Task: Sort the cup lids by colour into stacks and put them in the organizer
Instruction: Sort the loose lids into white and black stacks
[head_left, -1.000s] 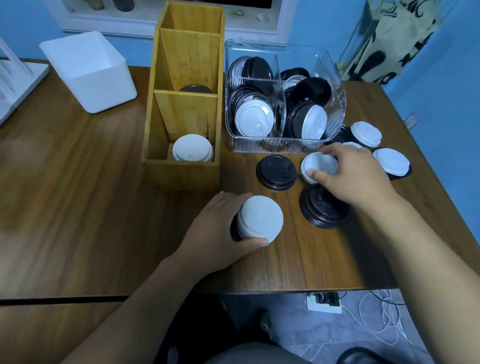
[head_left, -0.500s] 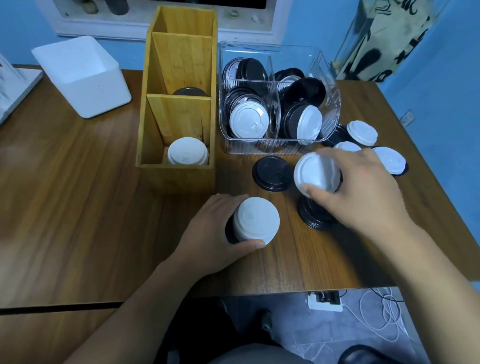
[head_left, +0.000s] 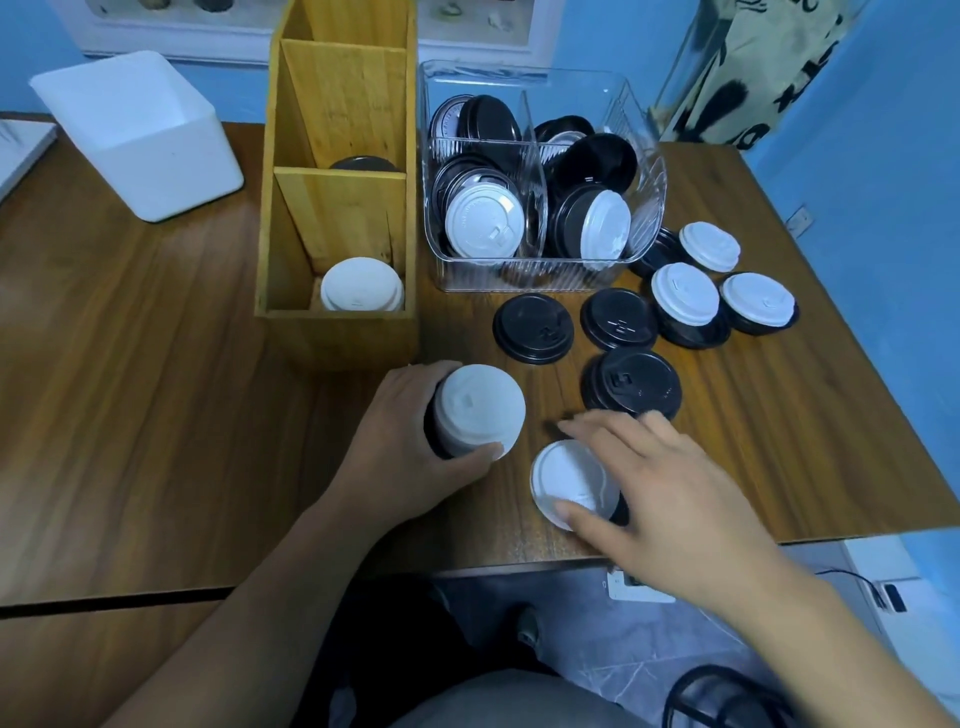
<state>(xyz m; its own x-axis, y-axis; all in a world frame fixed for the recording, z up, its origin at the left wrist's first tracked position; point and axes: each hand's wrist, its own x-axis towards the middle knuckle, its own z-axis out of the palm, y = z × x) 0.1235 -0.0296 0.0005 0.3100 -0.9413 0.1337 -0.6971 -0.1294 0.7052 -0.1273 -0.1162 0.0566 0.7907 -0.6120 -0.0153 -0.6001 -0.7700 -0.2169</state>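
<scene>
My left hand (head_left: 410, 441) is wrapped round the white stack (head_left: 480, 408), thumb on the near side and fingers on the far side. My right hand (head_left: 670, 499) pinches a single white lid (head_left: 569, 480), thumb on its near rim and fingers spread over the top. It sits at 4 o'clock from the stack, just beside it and low over the table (head_left: 156, 364).

The main risk I see is a colour mix-up. A dark edge shows under the single lid at its 4 o'clock side, perhaps a black lid clinging beneath. The lower part of my stack also looks dark, shadow or black lid, I cannot tell. A crooked drop could also tilt the stack and spill it.

The count:
- The wooden organizer (head_left: 337, 332) at 11 o'clock has one pile of white lids (head_left: 362, 286) in its near compartment.
- One black lid (head_left: 363, 163) shows in the compartment behind.
- Two single black lids (head_left: 533, 327) (head_left: 618, 318) lie flat at 1 o'clock.
- One black stack (head_left: 634, 387) lies at 2 o'clock.
- Three white lids (head_left: 684, 293) (head_left: 758, 299) (head_left: 709, 245) further out each rest on a black one.
- The clear bin (head_left: 519, 273) at 12 o'clock shows two white lids among black ones too overlapped to count.
</scene>
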